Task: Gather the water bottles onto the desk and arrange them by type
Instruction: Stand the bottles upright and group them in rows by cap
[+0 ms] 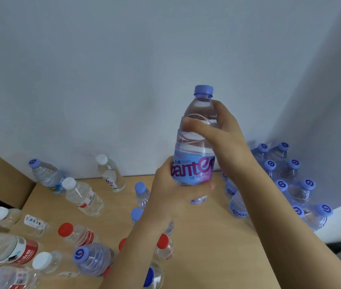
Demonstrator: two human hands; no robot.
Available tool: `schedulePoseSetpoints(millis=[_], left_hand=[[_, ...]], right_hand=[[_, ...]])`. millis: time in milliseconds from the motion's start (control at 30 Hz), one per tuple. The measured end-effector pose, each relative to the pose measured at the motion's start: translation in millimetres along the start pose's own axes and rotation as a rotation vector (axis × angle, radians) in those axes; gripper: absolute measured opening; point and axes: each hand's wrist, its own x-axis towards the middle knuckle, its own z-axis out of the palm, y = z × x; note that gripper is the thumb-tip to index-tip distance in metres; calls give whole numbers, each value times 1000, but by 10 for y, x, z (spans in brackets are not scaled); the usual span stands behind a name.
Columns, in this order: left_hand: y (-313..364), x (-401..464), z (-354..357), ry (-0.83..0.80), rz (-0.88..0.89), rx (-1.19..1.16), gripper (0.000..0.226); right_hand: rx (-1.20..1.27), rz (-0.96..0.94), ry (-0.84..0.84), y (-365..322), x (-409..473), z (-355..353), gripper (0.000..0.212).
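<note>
Nearest me, at the bottom of the view, a dark-blue-capped bottle stood beside my left forearm, with a red-capped bottle just beyond it. To the left a mixed scatter stood on the wooden tabletop: a lilac-capped bottle, a second red-capped bottle and a white-capped bottle farther back.

Above the tabletop I held a lilac-capped Ganten bottle upright in both hands. My left hand had its grip curled round the blue label and lower body. My right hand had its grip wrapped round the clear upper part below the neck, thumb across the front.

Behind my right forearm, a cluster of lilac-capped bottles stood close together at the tabletop's right rear corner against the wall. At the far left, one more lilac-capped bottle and a slim white-capped bottle stood by the wall.
</note>
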Motion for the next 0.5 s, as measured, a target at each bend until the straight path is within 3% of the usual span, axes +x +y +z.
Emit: schedulePoseSetpoints(millis=[100,267,500], left_hand=[[-23,2,63,98,46,70,58],[-35,32,76,8,26,87,68],[-54,71,56,-178,-13,-46,60]], right_hand=[[3,-6,90,32,-23,12,46],[92,-41,50,2,-23,-76,33],[110,-50,-49,-5,-25,-220,29]])
